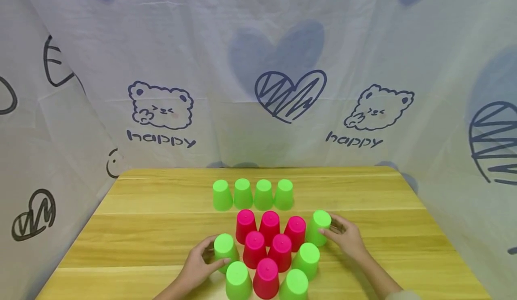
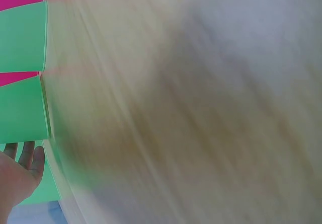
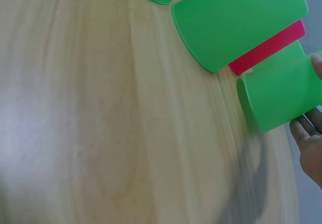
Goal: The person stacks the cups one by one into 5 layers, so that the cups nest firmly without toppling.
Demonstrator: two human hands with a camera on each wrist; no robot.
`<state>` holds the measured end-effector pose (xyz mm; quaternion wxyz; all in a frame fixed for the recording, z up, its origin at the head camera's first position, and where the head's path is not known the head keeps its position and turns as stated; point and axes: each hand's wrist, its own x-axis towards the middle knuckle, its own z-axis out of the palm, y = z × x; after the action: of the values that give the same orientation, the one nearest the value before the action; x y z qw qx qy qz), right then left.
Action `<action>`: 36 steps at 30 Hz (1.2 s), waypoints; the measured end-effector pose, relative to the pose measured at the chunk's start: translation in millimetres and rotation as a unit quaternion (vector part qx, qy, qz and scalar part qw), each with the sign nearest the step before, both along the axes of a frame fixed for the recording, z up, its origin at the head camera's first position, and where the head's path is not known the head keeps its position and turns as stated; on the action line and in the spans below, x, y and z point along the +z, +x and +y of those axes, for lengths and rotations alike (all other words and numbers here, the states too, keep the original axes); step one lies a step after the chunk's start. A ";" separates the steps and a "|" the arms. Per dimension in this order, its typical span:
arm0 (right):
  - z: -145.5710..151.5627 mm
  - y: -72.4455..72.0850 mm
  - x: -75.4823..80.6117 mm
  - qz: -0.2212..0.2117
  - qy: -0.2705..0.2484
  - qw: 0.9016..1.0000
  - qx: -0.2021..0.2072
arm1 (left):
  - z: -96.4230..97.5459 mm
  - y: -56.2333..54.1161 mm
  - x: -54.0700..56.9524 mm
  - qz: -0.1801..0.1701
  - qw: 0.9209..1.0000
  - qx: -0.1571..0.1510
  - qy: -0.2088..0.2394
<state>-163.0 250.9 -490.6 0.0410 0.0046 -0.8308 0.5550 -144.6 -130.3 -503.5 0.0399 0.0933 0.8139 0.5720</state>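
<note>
My left hand [image 1: 198, 264] holds an upside-down green cup [image 1: 225, 248] at the left of a cluster, thumb on its near side and fingers behind it. In the left wrist view the fingertips [image 2: 37, 158] show right at a green cup's side [image 2: 20, 110]. On the right, my right hand [image 1: 347, 236] grips another upside-down green cup [image 1: 320, 227] between thumb and fingers; the right wrist view shows this cup [image 3: 282, 93] too. Between the hands stand several upside-down red cups [image 1: 254, 249] in a triangle pointing toward me. Green cups [image 1: 238, 282] flank its near tip.
Behind the red cups, several upside-down green cups [image 1: 263, 195] form a straight row. Another green cup [image 1: 308, 260] stands at the triangle's right side. All are on a wooden table [image 1: 153, 219], with a printed cloth [image 1: 226, 125] hanging behind it.
</note>
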 end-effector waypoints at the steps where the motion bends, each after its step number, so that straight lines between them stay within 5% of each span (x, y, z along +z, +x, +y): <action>1: -1.0 -1.5 0.5 -0.001 0.001 1.000 -0.003 | 0.0 0.1 0.0 0.000 1.000 0.001 0.000; 36: -34.0 -53.7 5.3 0.031 -0.038 0.997 -0.063 | -1.3 -11.2 12.2 0.023 0.999 0.037 -0.005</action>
<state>-216.7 216.9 -485.3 0.1017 -0.0322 -0.8060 0.5823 -155.8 -131.6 -491.3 0.0003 0.0758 0.8206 0.5664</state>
